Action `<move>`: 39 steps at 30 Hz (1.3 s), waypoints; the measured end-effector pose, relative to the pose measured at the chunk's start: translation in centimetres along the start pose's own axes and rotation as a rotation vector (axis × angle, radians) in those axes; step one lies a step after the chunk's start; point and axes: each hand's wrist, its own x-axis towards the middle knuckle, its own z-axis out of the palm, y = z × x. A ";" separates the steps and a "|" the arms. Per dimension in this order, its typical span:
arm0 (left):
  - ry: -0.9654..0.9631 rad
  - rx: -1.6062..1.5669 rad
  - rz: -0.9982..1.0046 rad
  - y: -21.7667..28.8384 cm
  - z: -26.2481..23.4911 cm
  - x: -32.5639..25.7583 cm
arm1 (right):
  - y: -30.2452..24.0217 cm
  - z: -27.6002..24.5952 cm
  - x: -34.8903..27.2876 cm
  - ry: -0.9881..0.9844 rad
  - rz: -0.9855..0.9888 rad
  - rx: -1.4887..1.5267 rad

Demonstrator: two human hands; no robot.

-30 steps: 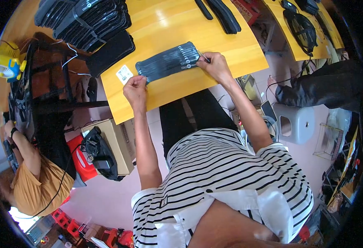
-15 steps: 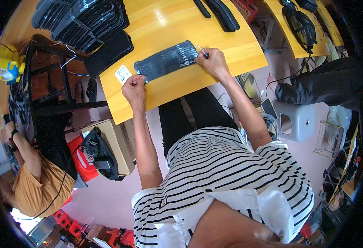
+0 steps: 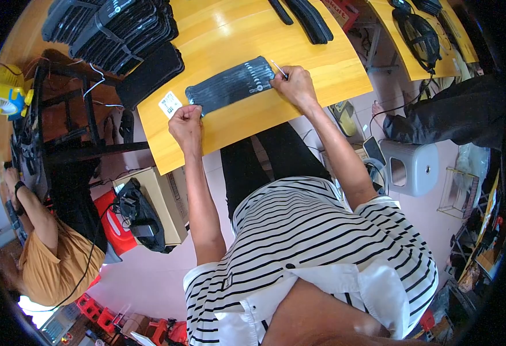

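A black rectangular piece with white print (image 3: 227, 86) lies flat on the yellow wooden table, its surface shiny like a clear wrapper. At its near left corner my left hand (image 3: 186, 124) is closed, thumb and fingertips pinching the edge. My right hand (image 3: 297, 89) is closed at the right end, touching it there. From that fist sticks out a thin pen-like tool (image 3: 278, 68), pale at the tip and dark lower down; its exact kind is not clear. A white label sheet with black print (image 3: 170, 104) lies just left of my left hand.
Tall stacks of black strapped pieces (image 3: 117, 34) stand at the far left, with a dark flat piece (image 3: 152, 75) beside them. Narrow black strips (image 3: 308, 22) lie at the far right. A person in an orange shirt (image 3: 63, 259) sits left; a grey stool (image 3: 411, 167) stands right.
Both hands keep their hold, with only a very slight shift. The black piece stays in place on the table. At the left, the other person's head and arm have moved a little.
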 end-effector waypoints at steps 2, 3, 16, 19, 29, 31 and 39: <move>0.001 -0.002 -0.010 0.2 0.0 0.0 | 0.0 0.1 0.1 -0.002 0.009 0.001; -0.005 -0.007 -0.024 0.3 0.0 0.0 | 0.0 0.1 0.1 -0.003 0.015 0.003; -0.005 0.018 -0.004 0.6 0.0 -0.3 | 0.3 0.4 0.4 0.028 -0.042 -0.018; 0.000 0.018 -0.047 1.3 0.0 -0.6 | 0.4 0.2 0.5 -0.038 0.055 0.011; 0.050 0.077 -0.009 1.4 0.4 0.1 | 0.4 -0.1 1.6 -0.093 0.078 0.035; 0.046 0.077 -0.055 1.8 0.4 0.3 | 0.3 -0.6 1.9 -0.120 0.100 0.064; 0.082 0.546 -0.030 2.4 -1.4 0.5 | 0.5 -2.4 1.9 0.007 -0.091 -0.212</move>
